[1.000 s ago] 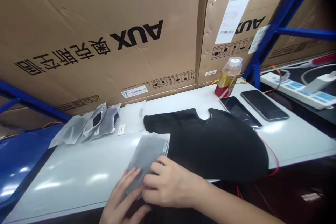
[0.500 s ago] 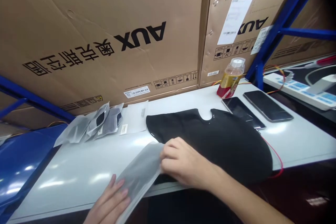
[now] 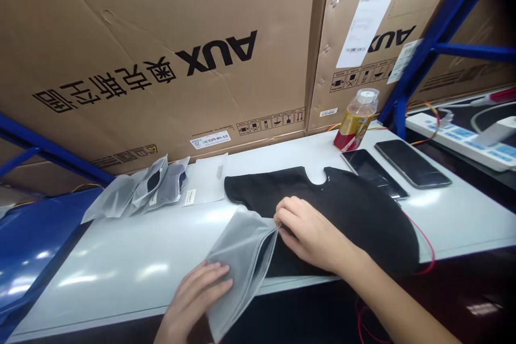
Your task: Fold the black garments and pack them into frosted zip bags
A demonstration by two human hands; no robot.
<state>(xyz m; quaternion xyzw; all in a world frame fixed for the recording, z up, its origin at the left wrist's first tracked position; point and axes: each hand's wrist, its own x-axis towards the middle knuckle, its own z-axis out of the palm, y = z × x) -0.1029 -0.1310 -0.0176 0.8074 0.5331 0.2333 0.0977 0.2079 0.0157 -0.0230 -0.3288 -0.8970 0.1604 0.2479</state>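
A frosted plastic bag (image 3: 237, 252) is held at the near edge of the table, its mouth gaping on the right side. My right hand (image 3: 308, 234) pinches the bag's upper right corner, fingers closed, above a black mat-like piece (image 3: 355, 215) with a rounded notch in its far edge. On the bag's left side lie the fingers of my left hand (image 3: 201, 295), holding it; the thumb is out of sight. Whether anything is inside the bag I cannot tell.
Several frosted bags (image 3: 139, 185) with dark contents and a flat one (image 3: 206, 177) lie at the back left. A bottle (image 3: 357, 121), two dark phone-like devices (image 3: 411, 164) and a power strip (image 3: 463, 137) are on the right. Large cartons (image 3: 161, 21) stand behind, with blue rack posts (image 3: 427, 37).
Both hands have moved right with the bag. Its mouth has spread apart, where before it looked nearly flat and closed. The black piece stays in place.
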